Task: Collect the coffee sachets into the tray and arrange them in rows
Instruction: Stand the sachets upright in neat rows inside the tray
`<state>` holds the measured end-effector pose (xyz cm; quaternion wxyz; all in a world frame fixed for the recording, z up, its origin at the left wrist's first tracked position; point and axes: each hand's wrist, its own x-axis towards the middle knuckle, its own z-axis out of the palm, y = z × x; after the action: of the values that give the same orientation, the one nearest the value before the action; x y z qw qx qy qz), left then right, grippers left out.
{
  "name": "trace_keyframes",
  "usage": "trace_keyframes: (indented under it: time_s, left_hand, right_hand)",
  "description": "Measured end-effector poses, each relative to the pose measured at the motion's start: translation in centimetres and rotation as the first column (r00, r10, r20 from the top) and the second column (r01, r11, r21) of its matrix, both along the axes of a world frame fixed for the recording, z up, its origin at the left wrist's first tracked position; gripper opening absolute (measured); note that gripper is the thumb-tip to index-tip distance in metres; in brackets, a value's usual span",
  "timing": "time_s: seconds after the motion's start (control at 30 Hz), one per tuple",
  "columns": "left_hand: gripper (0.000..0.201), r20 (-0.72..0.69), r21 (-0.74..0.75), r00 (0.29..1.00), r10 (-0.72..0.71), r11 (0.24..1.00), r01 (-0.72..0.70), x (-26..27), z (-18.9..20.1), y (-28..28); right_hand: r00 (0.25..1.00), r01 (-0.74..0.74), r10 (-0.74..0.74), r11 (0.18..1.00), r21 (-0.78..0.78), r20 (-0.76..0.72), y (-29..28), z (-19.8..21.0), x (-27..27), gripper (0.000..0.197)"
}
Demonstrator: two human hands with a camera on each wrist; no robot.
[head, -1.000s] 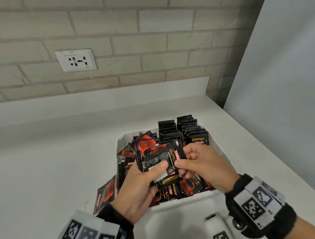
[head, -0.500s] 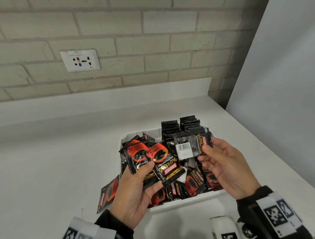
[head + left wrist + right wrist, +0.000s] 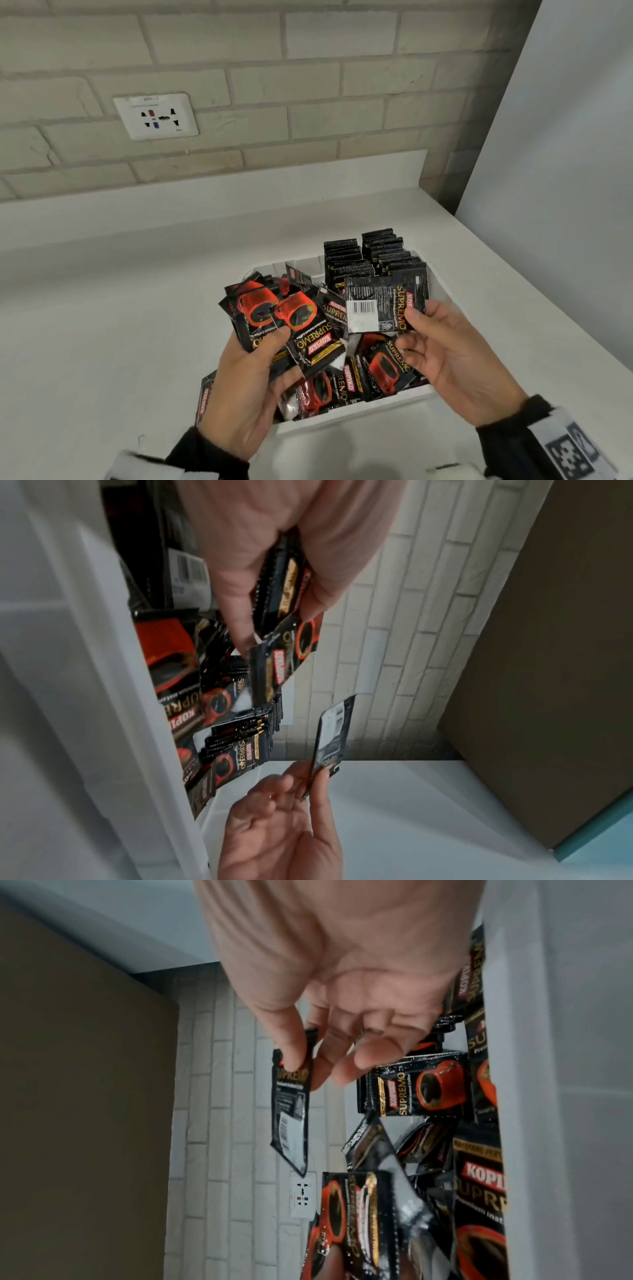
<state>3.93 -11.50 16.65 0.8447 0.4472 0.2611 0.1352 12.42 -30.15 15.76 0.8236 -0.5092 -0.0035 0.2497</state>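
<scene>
Sorting step: right hand [image 3: 455, 359] pinches single sachet [image 3: 383, 305]; left hand [image 3: 246, 387] grips fanned bunch [image 3: 291, 325]. Next, likely: stand it in rows [image 3: 373, 260], tray [image 3: 349, 416] twelve o'clock end.

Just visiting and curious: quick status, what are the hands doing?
Left hand grips a fan of sachets. Right hand pinches one sachet, barcode up. Two upright rows at tray back; loose pile in front. Nothing blocking.
</scene>
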Motion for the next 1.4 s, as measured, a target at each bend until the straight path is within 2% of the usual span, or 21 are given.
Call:
trace_keyframes:
  time_s: [0.17,0.27,0.37,0.4,0.5,0.53,0.57,0.6,0.63,0.67,0.7,0.77,0.87,1.13,1.2,1.23,1.27,1.3,1.33,1.37,1.4]
  left_hand:
    - [0.019,-0.024,0.033,1.0,0.009,0.999,-0.008,-0.3,-0.2,0.4]
    - [0.019,-0.02,0.023,1.0,0.009,1.0,-0.008,-0.5,0.0,0.4]
    - [0.019,-0.003,0.009,1.0,0.014,1.0,-0.014,-0.6,0.4,0.5]
    - [0.019,0.005,0.004,1.0,0.013,1.0,-0.013,-0.7,0.6,0.5]
    - [0.018,0.012,-0.015,1.0,0.008,1.0,-0.008,-0.8,1.0,0.3]
    - [0.018,0.01,-0.022,1.0,0.005,1.0,-0.005,-0.8,1.2,0.3]
    - [0.017,0.011,-0.028,1.0,0.001,1.0,-0.001,-0.9,1.3,0.2]
    - [0.017,0.014,-0.035,1.0,-0.005,0.999,0.005,-0.9,1.4,0.2]
    - [0.017,0.017,-0.042,1.0,-0.01,0.999,0.01,-0.9,1.4,0.1]
    - [0.016,0.017,-0.049,1.0,-0.014,0.999,0.015,-0.9,1.5,0.0]
    - [0.017,0.017,-0.056,1.0,-0.02,0.998,0.021,-0.9,1.6,0.0]
    - [0.021,0.023,-0.064,0.999,-0.039,0.997,0.041,-0.9,1.7,-0.3]
    - [0.031,0.05,-0.074,0.997,-0.056,0.995,0.059,-0.9,1.9,-0.6]
    - [0.032,0.138,-0.014,0.988,-0.076,0.997,0.078,-1.1,2.5,-1.1]
    - [0.031,0.146,-0.001,0.988,-0.057,0.998,0.058,-1.1,2.5,-1.3]
    - [0.032,0.152,-0.002,0.987,-0.044,0.999,0.045,-1.0,2.6,-1.4]
    - [0.033,0.158,-0.008,0.987,-0.027,1.0,0.028,-1.0,2.6,-1.4]
    - [0.032,0.165,-0.017,0.986,-0.006,1.0,0.009,-1.0,2.7,-1.4]
    - [0.032,0.172,-0.027,0.985,0.014,1.0,-0.01,-0.9,2.8,-1.4]
    - [0.031,0.182,-0.03,0.983,0.027,0.999,-0.022,-0.8,2.8,-1.5]
    - [0.03,0.194,-0.025,0.98,0.029,0.999,-0.025,-0.7,2.9,-1.6]
  right_hand:
    - [0.997,-0.007,0.017,0.992,0.127,-0.073,0.7,0.4,0.0,0.061]
    - [0.996,-0.037,0.05,0.987,0.155,-0.075,1.6,1.0,-0.2,0.045]
    - [0.998,-0.061,0.057,0.985,0.159,0.024,2.5,1.7,-0.4,0.061]
    - [0.996,-0.058,0.048,0.987,0.148,0.069,2.7,2.0,-0.5,0.06]
    - [0.947,0.002,-0.009,1.0,0.02,0.321,3.1,2.2,-0.7,0.037]
    - [0.878,0.063,-0.034,0.997,-0.046,0.477,3.1,2.2,-0.7,0.025]
    - [0.741,0.149,-0.041,0.983,-0.105,0.67,3.1,2.1,-0.8,0.019]
    - [0.551,0.219,0.01,0.963,-0.156,0.834,3.0,2.0,-0.8,0.018]
    - [0.354,0.274,0.093,0.941,-0.199,0.931,2.8,1.5,-0.8,0.017]
    - [0.195,0.316,0.165,0.923,-0.221,0.967,2.5,1.0,-0.7,0.017]
    - [0.103,0.336,0.214,0.912,-0.236,0.971,2.3,0.7,-0.7,0.016]
    - [0.039,0.374,0.268,0.889,-0.263,0.963,2.3,0.7,-0.9,0.014]
    - [0.019,0.416,0.323,0.858,-0.301,0.946,2.5,0.5,-1.2,0.016]
    - [0.081,0.407,0.416,0.816,-0.411,0.906,2.7,0.1,-2.2,0.027]
    - [0.14,0.362,0.397,0.832,-0.42,0.907,2.9,0.2,-2.6,0.032]
    - [0.225,0.322,0.358,0.85,-0.416,0.906,2.9,0.5,-2.9,0.034]
    - [0.364,0.276,0.29,0.874,-0.399,0.885,2.9,0.8,-3.1,0.036]
    - [0.545,0.21,0.192,0.911,-0.355,0.816,2.9,1.3,-3.2,0.036]
    - [0.724,0.132,0.116,0.944,-0.302,0.68,2.9,1.7,-3.3,0.038]
    - [0.855,0.038,0.102,0.966,-0.257,0.508,2.9,2.0,-3.2,0.05]
    - [0.921,-0.056,0.14,0.971,-0.234,0.363,2.9,2.1,-3.0,0.067]
